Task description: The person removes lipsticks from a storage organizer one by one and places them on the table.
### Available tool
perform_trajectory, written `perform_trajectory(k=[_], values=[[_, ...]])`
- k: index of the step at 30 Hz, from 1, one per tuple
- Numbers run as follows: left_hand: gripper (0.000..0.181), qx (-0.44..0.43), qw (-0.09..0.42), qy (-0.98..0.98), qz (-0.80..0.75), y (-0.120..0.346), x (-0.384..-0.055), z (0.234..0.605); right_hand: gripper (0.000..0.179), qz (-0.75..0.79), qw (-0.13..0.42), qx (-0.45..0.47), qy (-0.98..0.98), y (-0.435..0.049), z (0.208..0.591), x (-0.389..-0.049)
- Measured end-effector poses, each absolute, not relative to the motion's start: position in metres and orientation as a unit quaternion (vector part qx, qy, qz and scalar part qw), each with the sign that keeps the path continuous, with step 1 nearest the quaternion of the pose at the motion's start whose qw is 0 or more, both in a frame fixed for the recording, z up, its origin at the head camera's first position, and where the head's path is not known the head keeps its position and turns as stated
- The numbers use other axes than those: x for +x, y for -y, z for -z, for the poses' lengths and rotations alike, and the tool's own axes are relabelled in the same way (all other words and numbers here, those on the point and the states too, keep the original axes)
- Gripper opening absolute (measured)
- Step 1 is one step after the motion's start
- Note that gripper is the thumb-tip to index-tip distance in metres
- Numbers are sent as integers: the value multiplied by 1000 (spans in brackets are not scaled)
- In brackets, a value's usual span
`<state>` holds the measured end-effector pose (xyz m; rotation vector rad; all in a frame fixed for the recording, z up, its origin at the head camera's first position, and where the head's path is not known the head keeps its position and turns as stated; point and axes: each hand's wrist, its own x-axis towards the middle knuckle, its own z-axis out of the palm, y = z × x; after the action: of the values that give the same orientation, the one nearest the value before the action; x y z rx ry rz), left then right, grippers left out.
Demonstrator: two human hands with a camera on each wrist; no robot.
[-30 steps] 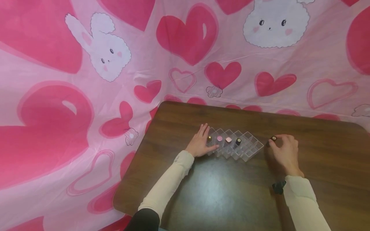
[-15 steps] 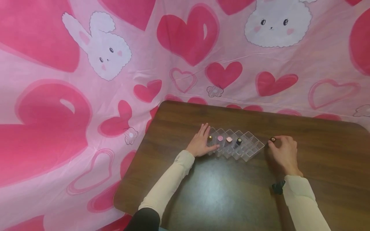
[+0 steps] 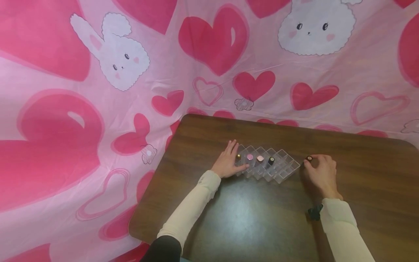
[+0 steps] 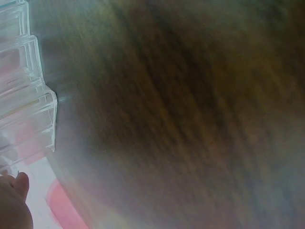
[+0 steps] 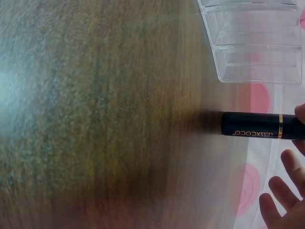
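Observation:
A clear lipstick organizer (image 3: 284, 168) with diamond-shaped compartments stands on the table. My left hand (image 3: 228, 162) rests at its left end, fingers extended and thumb spread along the near side. Between thumb and fingers, my right hand (image 3: 323, 174) pinches a black lipstick (image 5: 250, 125) with a gold band and lettering, just right of the organizer's right corner. The lipstick is upright, its lower end close to the tabletop. In a row in the organizer stand a gold-topped tube (image 3: 238, 156), a pink-topped one (image 3: 250, 157), a pale pink one (image 3: 260, 159) and a black one (image 3: 271, 160).
The brown wooden table (image 3: 242, 211) has rounded corners. Behind and to the left of it hangs a pink cloth (image 3: 209, 87) printed with hearts and rabbits. A dark device (image 3: 315, 212) sits on my right wrist.
My right hand has shifted slightly left and down with the black lipstick, nearer the organizer's corner. The left hand and the organizer stay as they were.

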<state>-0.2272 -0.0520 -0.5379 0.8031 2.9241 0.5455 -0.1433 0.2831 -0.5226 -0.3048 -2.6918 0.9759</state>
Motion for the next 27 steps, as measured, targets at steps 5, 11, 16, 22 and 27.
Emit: perform_trajectory(k=[5,11,16,22,27], values=[[100,261,28,-948,-181,52,-227,537,41,-338,132,-105,926,-283,523,-143],[101,261,28,-949,-177,51,-228,538,40,-338,139,-103,925,-282,523,-142],[102,261,26,-950,-169,51,-228,538,42,-342,129,-106,925,-283,523,-140],[101,261,29,-949,-173,52,-228,538,43,-341,127,-107,925,-283,523,-140],[102,261,29,-949,-174,52,-228,538,42,-341,139,-104,924,-282,523,-140]])
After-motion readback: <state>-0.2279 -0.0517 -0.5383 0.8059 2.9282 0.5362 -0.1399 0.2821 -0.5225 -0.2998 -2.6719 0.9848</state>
